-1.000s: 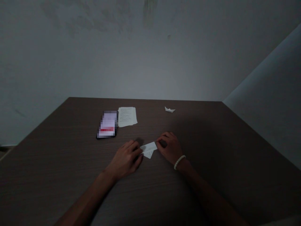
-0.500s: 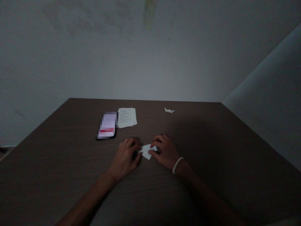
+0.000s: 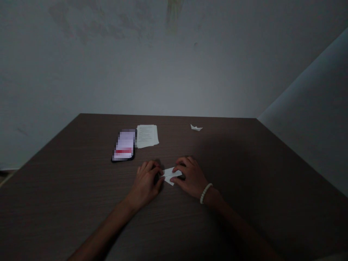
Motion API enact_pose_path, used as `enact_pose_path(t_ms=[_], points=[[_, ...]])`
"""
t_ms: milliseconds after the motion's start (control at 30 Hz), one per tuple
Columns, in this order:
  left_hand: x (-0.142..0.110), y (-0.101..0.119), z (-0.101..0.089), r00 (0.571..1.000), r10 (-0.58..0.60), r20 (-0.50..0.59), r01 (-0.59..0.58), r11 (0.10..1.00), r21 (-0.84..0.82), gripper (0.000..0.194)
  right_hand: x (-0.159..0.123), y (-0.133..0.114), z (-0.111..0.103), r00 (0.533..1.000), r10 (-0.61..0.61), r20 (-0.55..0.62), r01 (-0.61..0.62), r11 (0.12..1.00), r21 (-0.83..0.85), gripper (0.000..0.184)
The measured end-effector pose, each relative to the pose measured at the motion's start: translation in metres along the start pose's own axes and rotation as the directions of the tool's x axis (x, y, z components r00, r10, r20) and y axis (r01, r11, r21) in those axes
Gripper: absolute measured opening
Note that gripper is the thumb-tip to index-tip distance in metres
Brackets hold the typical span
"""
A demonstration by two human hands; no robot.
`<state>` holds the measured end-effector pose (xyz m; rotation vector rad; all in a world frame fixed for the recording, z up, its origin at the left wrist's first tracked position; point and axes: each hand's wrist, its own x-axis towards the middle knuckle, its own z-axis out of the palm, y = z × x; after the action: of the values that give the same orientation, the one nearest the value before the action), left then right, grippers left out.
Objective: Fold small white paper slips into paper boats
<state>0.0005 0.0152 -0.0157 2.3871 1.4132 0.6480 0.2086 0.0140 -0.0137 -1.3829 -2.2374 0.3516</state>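
The left hand [image 3: 145,185] and the right hand [image 3: 191,177] were low over the lower middle of the frame, both closed in on a small folded white paper [image 3: 171,175]; the paper sat between them on the dark wood-grain table [image 3: 67,203], just below the frame's centre. The left hand's curled fingers and thumb were gripping the paper's left end, though the shadow hid exactly how the thumb lay; the right hand's thumb and fingers were clasping its right part, with the fingers partly covering it. A pale beaded bracelet [image 3: 206,193] circled the right wrist.

Farther up the table, left of centre, a phone [image 3: 124,145] lay flat with its screen lit and pixelated; a stack of printed sheets [image 3: 147,136] lay just beside it on its right. A tiny paper boat [image 3: 196,127] stood alone near the far edge, well apart from the hands; a grey wall [image 3: 174,72] filled the top of the frame.
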Motion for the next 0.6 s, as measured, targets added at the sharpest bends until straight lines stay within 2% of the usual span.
enact_pose_path(t_ms=[333, 533, 600], points=[[0.0002, 0.0009, -0.0026, 1.0, 0.025, 0.002, -0.025, 1.0, -0.011, 0.008, 0.0001, -0.0016, 0.0, 0.999, 0.028, 0.021, -0.028, 0.999, 0.022, 0.026], [-0.0011, 0.0025, -0.0087, 0.972, 0.233, 0.032, -0.234, 0.971, 0.042, 0.023, 0.0012, -0.0039, -0.0013, 0.999, 0.026, 0.028, -0.027, 0.999, 0.024, 0.024], [-0.0019, 0.0009, -0.0089, 0.962, 0.265, 0.064, -0.27, 0.96, 0.081, 0.029, 0.0016, -0.0036, -0.0014, 0.999, 0.025, 0.022, -0.026, 0.999, 0.024, 0.025]])
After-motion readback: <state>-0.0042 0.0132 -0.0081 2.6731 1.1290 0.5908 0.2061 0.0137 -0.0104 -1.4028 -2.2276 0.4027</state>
